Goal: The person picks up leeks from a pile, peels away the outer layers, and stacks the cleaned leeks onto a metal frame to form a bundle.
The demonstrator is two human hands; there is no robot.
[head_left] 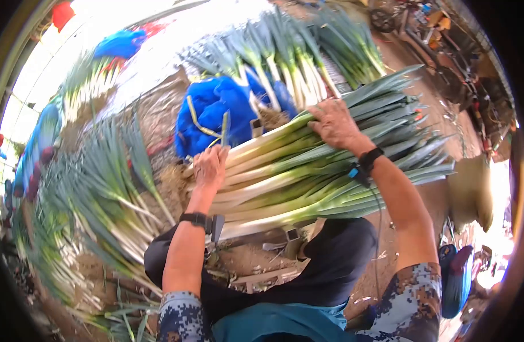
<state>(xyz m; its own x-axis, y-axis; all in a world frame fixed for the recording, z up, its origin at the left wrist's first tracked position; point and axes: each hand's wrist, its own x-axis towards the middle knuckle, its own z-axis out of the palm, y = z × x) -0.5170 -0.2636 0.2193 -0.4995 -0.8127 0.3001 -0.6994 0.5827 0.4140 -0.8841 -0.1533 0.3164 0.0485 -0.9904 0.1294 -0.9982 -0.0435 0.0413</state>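
Observation:
A big bundle of leeks (279, 171) lies across in front of my knees, white root ends to the left and green leaves to the right. My left hand (209, 165) is closed at the far side of the white ends. A narrow yellow-green strip (225, 128) sticks up from its fingers. Over the far edge of the bundle, near where white turns green, my right hand (335, 125) is curled, gripping the upper leeks. Just beyond the bundle is a short brownish strip (256, 127). The bundle's underside is hidden.
Blue netting (207, 114) with a yellow cord sits past the bundle. More leeks stand behind it (284, 62) and lie in a pile at left (96, 199). Tools and wheeled gear (444, 62) are at upper right; a blue bundle (457, 282) lies at lower right.

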